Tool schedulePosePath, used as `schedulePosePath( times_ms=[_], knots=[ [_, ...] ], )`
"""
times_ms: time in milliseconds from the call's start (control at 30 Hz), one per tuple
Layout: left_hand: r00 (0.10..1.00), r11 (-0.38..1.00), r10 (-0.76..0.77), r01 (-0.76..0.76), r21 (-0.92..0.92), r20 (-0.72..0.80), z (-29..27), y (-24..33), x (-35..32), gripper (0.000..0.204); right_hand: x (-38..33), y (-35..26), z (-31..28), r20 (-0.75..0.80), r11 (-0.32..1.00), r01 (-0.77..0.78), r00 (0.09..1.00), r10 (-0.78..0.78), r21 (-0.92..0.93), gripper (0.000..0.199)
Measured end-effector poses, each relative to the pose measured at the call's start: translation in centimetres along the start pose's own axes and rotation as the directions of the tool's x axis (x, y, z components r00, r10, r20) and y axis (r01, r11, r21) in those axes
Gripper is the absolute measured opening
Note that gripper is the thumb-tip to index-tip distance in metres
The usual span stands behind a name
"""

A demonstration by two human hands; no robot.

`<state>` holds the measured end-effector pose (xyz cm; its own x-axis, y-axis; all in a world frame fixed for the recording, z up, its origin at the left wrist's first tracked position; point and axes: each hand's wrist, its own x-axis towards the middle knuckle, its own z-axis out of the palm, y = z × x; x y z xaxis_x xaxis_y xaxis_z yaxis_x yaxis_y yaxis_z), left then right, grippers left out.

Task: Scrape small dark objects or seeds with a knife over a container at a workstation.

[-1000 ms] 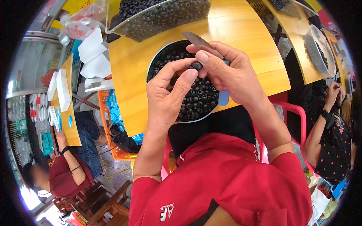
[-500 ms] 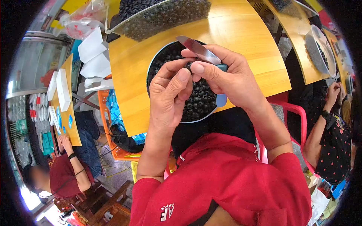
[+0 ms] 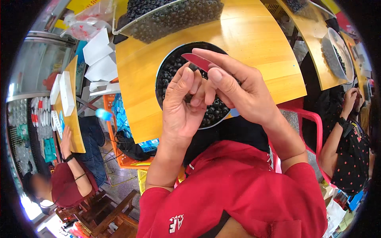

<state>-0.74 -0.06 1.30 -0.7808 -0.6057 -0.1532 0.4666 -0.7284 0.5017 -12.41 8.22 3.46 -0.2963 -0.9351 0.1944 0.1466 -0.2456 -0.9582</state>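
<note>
My right hand is closed around a knife, its silver blade pointing to the far left with a red reflection. The knife's handle is hidden in my palm. My left hand is closed beside it, with thumb and fingers bent together close to the blade. A dark bit shows at the left fingertips, but I cannot make out what it is. Both hands are over a round, light-rimmed basin, which holds many small round black pieces that look like berries or beads.
The basin is at the near edge of a wooden table. Behind it stands a clear bin of similar black pieces. An orange crate with blue packets is left. One co-worker sits left, another right, beside a pink chair.
The knife blade has dropped lower and nearer my left fingers, and the round black piece between my hands is no longer plain. A blurred blue packet appears in the air near the left co-worker.
</note>
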Motion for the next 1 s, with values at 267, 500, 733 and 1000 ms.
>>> schedulePosePath(
  times_ms=[267, 500, 733, 1000],
  knots=[
    [0.994, 0.995, -0.082, 0.086, -0.055, 0.074, 0.3, -0.4, -0.2, 0.022, 0.2, -0.2, 0.2, -0.025, 1.000, -0.006, 1.000, 0.005, -0.017, 0.036],
    [0.999, 0.999, -0.024, 0.025, -0.020, 0.046, 0.8, -0.6, -0.1, 0.024, 0.4, -0.5, -0.2, -0.025, 0.994, -0.065, 0.997, 0.067, 0.085, 0.034],
    [0.999, 0.998, -0.041, 0.042, -0.048, 0.018, 0.4, -0.5, 0.1, 0.023, 0.4, 0.3, 0.2, -0.016, 0.999, 0.019, 1.000, -0.019, 0.046, 0.035],
    [0.994, 1.000, 0.002, 0.000, -0.017, 0.109, -0.1, -0.5, 0.3, 0.025, 0.4, -0.8, -0.9, 0.060, 0.987, -0.125, 0.991, 0.119, 0.100, 0.037]
  ],
)
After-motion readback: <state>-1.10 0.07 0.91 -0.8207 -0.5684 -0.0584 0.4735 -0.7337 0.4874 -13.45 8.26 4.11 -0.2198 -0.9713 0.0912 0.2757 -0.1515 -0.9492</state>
